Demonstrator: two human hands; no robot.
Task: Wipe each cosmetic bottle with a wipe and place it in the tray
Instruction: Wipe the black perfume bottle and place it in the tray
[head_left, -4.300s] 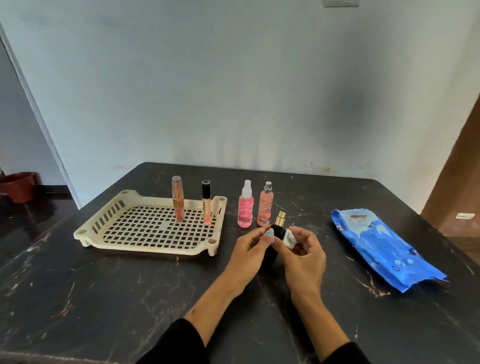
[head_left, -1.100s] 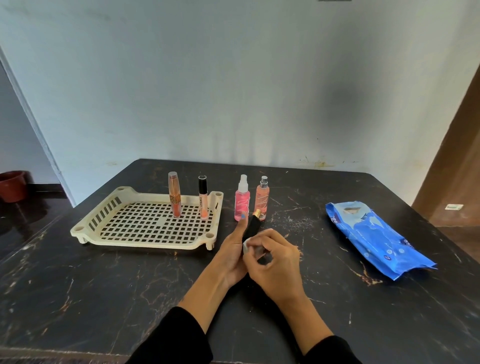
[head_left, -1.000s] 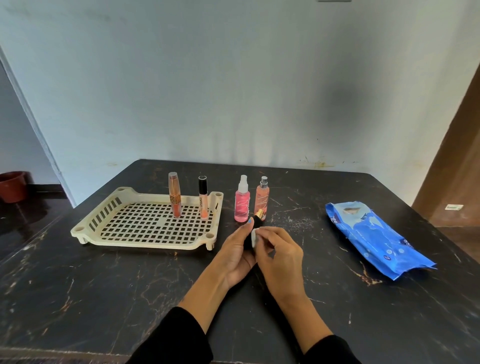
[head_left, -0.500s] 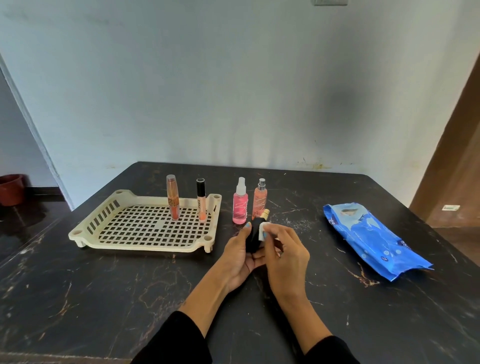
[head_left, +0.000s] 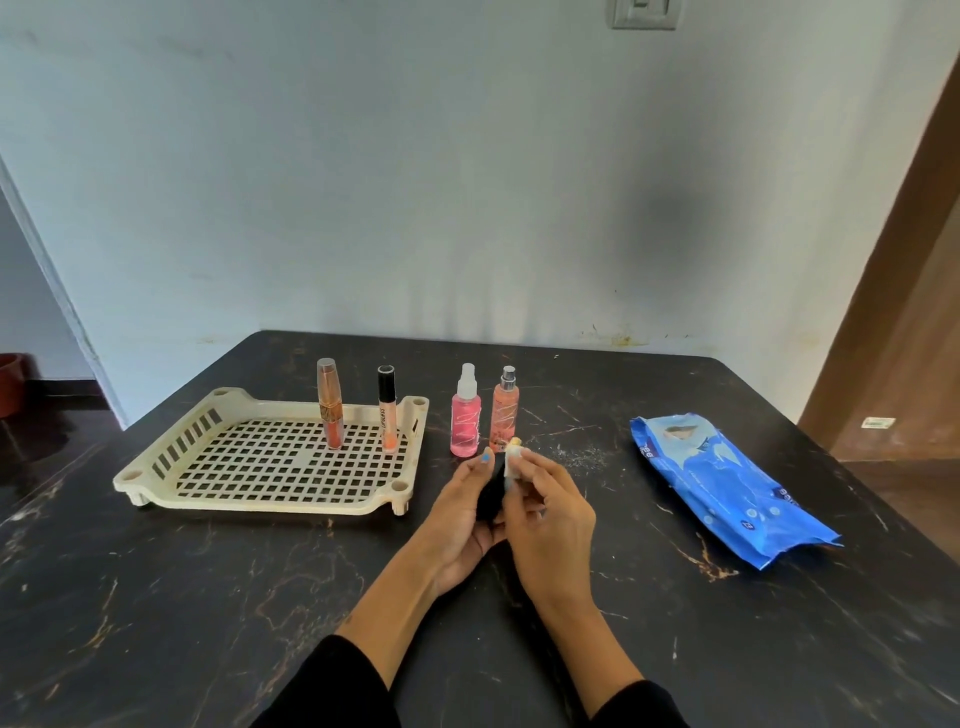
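At frame centre, the left hand is gripping a black bottle, neck pointing up-frame, while the right hand is pinching a white wipe against it. The tray is lying left, nearer the left hand.

A pale bluish wall is rising behind the black marbled table, a switch plate sitting high up, a brown wooden door standing at right.
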